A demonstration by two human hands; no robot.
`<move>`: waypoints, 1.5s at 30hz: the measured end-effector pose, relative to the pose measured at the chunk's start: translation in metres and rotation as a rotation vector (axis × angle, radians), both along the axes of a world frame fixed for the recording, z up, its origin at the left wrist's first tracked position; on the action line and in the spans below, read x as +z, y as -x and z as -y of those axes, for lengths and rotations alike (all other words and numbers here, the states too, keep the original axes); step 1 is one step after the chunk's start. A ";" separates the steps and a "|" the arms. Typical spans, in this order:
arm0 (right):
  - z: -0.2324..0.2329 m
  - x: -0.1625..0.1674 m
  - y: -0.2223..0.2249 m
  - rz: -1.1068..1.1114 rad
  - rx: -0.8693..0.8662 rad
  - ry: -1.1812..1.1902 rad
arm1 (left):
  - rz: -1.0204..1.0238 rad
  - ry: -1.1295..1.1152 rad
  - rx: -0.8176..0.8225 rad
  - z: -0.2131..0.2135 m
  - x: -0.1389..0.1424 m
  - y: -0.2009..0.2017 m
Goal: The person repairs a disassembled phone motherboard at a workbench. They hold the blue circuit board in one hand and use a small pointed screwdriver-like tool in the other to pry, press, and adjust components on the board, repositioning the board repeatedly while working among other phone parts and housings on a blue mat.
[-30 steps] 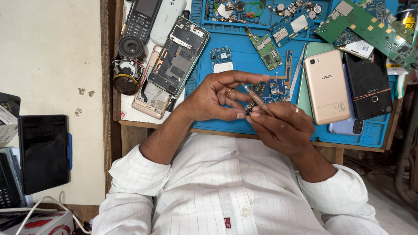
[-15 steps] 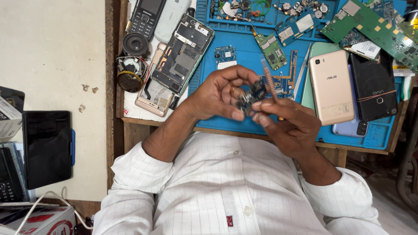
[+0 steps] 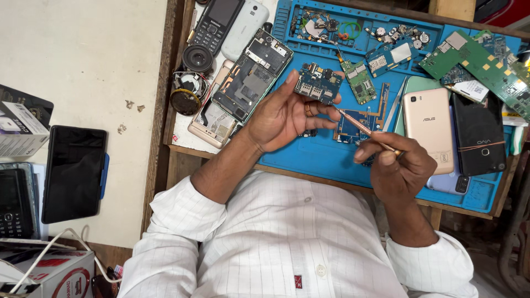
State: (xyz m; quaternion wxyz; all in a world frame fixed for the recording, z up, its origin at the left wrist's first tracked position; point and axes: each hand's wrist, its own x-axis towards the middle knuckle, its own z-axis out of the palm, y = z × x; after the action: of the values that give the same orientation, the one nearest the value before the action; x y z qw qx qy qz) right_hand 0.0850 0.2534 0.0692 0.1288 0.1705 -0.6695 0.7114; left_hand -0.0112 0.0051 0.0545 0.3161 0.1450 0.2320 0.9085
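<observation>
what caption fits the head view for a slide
Left hand holds a small circuit board; right hand points tweezers at it.

— How was the light?
— Bright and even, daylight-like, with no single source in view. The blue silicone work mat (image 3: 320, 160) showed saturated colour, and only soft, short shadows lay under the left hand (image 3: 281, 116) and right hand (image 3: 400, 168).
— Any glare?
— A faint sheen on the gold smartphone back (image 3: 428, 129) and the glossy black tablet (image 3: 74, 174).
— Sharpness?
— Crisp in the middle; the white striped shirt (image 3: 287, 243) bulged with wide-angle stretch, and the corners softened slightly
</observation>
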 end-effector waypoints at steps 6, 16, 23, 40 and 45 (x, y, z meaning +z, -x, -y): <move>-0.003 -0.004 0.007 -0.054 -0.002 0.120 | 0.009 -0.028 -0.001 -0.001 0.010 0.000; 0.000 -0.002 0.009 -0.017 -0.190 -0.069 | -0.061 0.208 0.018 -0.004 0.003 -0.001; 0.010 0.008 0.020 -0.031 -0.240 -0.293 | -0.062 0.371 0.062 -0.011 -0.007 -0.004; 0.015 0.002 0.025 0.301 -0.100 0.069 | -0.279 0.601 0.022 -0.015 0.004 -0.009; 0.017 0.001 0.023 0.273 -0.092 0.028 | -0.292 0.624 0.048 -0.014 0.002 -0.008</move>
State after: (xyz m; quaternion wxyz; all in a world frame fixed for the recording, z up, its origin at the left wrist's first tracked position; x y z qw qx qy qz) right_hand 0.0622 0.2366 0.0706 0.0713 0.0394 -0.6780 0.7305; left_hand -0.0029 0.0190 0.0560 0.2870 0.1643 0.5450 0.7705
